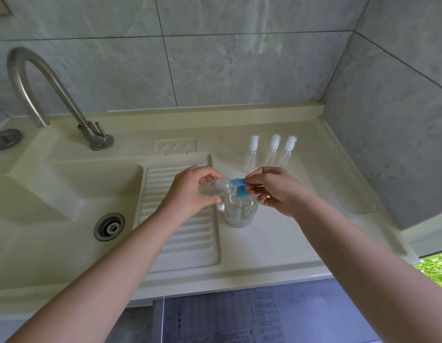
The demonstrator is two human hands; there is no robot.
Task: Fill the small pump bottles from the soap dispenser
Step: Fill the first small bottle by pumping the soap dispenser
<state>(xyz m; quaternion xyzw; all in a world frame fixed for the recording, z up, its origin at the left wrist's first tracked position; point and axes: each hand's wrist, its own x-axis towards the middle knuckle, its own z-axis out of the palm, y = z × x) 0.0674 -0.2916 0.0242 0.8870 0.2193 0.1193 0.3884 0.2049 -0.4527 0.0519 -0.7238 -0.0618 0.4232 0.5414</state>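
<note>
A clear soap dispenser (241, 211) with a blue pump head (239, 185) stands on the counter beside the ribbed drainboard. My left hand (190, 191) grips a small clear bottle (212, 189), tilted with its mouth against the blue nozzle. My right hand (276, 189) pinches the blue pump head from the right. Three pump tops with white caps and clear tubes (273, 149) lie side by side on the counter behind the dispenser.
A cream sink basin with a metal drain (109, 226) lies to the left, a curved metal tap (41, 82) behind it. A ribbed drainboard (185, 233) sits under my left wrist. Tiled walls close in behind and to the right.
</note>
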